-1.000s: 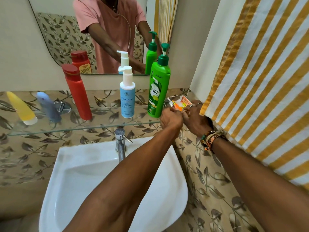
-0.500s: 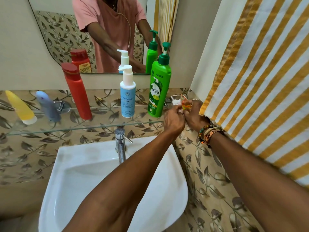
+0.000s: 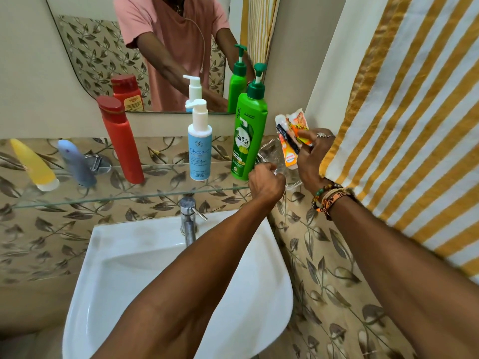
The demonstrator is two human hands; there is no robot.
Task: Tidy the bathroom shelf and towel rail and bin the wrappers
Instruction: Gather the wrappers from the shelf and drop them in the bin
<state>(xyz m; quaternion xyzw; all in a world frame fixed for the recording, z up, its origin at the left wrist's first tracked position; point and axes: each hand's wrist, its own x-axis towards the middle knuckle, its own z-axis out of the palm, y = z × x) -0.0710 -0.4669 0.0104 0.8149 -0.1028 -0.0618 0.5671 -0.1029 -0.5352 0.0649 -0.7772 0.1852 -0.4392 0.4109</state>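
The right hand (image 3: 311, 159) is raised above the right end of the glass shelf (image 3: 129, 196). Its fingers (image 3: 304, 134) are clamped on a bunch of small orange and white wrappers (image 3: 291, 130) - the bunch stands up out of the hand, just beside the green pump bottle (image 3: 248, 141). The left hand (image 3: 267, 182) is lower, at the front edge of the shelf, with its fingers curled together. It touches a crumpled clear wrapper (image 3: 281, 161) that lies on the shelf, but I cannot tell if it really grips it. On the shelf also stand a blue and white pump bottle (image 3: 199, 149) and a red bottle (image 3: 121, 141); a yellow tube (image 3: 33, 164) and a blue-grey tube (image 3: 76, 164) stand further left. A striped towel (image 3: 401, 125) hangs at the right - near the right wrist. Below is the white sink (image 3: 145, 260).
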